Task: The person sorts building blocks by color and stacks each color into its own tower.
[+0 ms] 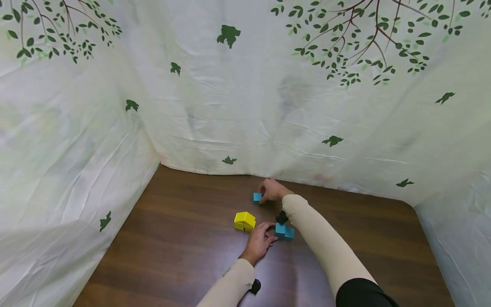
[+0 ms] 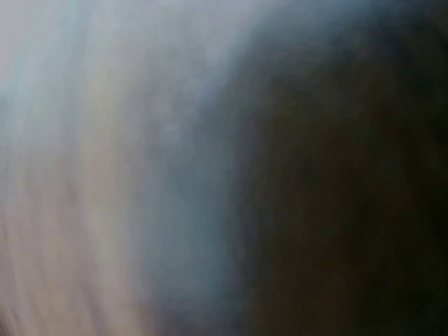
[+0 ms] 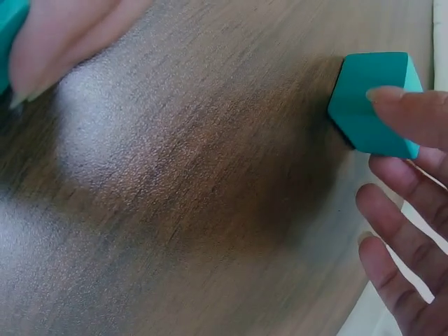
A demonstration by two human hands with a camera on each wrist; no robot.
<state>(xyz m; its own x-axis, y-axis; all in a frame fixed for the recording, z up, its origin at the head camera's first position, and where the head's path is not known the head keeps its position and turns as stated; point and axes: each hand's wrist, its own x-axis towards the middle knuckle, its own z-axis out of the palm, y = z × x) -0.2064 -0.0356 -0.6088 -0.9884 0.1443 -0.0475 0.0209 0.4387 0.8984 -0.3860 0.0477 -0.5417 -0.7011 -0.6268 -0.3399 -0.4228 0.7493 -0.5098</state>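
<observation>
In the head view my right hand (image 1: 273, 190) is at the table's far side, pinching a small teal block (image 1: 257, 197). The right wrist view shows the thumb lying across this angular block (image 3: 371, 105), the index finger under its edge and the other fingers spread apart. Closer to me, the thumb and index finger of my left hand (image 1: 259, 241) grip the left end of a pair of teal blocks (image 1: 284, 231). One of the pair sits higher than the other. The left wrist view is too blurred to make anything out.
A yellow block shape (image 1: 244, 221) with a sloped top and visible seams stands left of the teal pair, close to my left hand. The brown wooden table (image 1: 172, 256) ends at a white curtain (image 1: 245, 106) with printed leaves, along its back and sides.
</observation>
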